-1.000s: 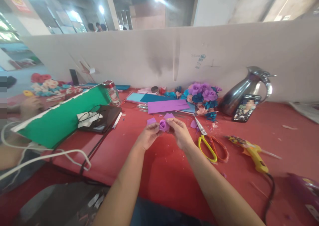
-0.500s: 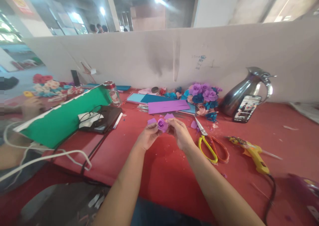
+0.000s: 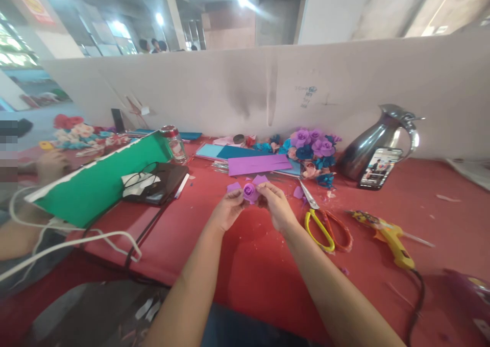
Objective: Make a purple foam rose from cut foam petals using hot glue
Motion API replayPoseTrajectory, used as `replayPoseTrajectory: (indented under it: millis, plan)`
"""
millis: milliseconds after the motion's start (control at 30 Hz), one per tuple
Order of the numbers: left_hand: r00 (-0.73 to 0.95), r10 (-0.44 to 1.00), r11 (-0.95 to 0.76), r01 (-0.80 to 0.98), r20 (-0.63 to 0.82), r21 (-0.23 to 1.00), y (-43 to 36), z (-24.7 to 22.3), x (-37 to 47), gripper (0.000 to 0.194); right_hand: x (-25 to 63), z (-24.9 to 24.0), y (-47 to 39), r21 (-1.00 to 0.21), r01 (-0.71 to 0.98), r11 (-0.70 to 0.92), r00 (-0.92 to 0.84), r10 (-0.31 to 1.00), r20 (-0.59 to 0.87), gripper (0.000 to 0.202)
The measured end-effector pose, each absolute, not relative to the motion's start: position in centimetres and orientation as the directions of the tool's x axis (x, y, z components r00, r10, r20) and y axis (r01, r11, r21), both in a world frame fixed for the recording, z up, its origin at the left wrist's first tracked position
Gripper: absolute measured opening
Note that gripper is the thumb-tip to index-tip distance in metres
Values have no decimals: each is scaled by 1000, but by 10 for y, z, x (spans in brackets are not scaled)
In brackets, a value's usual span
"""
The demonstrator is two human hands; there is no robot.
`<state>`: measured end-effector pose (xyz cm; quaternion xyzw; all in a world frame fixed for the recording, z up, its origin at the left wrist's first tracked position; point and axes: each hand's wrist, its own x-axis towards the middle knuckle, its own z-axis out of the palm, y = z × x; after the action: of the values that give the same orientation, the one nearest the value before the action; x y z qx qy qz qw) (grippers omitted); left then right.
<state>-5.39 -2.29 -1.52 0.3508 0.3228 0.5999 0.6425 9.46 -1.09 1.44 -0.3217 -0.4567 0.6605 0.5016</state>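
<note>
A small purple paper rose (image 3: 249, 190) is held up over the red table between both my hands. My left hand (image 3: 229, 209) pinches its left side with thumb and fingers. From the right, my right hand (image 3: 276, 204) grips its petals the same way; the fingertips partly hide the flower's edges. Loose purple paper petals (image 3: 233, 187) lie just behind it. Farther back is a purple paper sheet (image 3: 259, 164) on top of blue sheets (image 3: 239, 152). Scissors (image 3: 319, 222) with yellow and red handles rest to the right of my right hand.
A yellow glue gun (image 3: 388, 234) with a cord lies at right. Behind it stand a steel jug (image 3: 367, 138) and a propped phone (image 3: 380, 168). Finished paper flowers (image 3: 312, 145) sit against the partition. Leftward are a glass jar (image 3: 175, 145), eyeglasses (image 3: 143, 176), a green board (image 3: 103, 183) and a person's arm.
The view has shifted very slightly. Both my hands keep their hold on the purple paper rose, and its face has tipped a little.
</note>
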Motion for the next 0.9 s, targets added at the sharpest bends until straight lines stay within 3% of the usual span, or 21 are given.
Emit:
replayPoseTrajectory:
  millis: [367,900]
  plan:
    - [51,999,18,-612,17,791,-22,-12,-53,21,96,11,-10,-937,-349,-20,-275,958,82,21]
    - [85,995,11,-555,43,832,-21,-15,-54,17,95,15,-13,-935,-351,-57,-319,946,62,18]
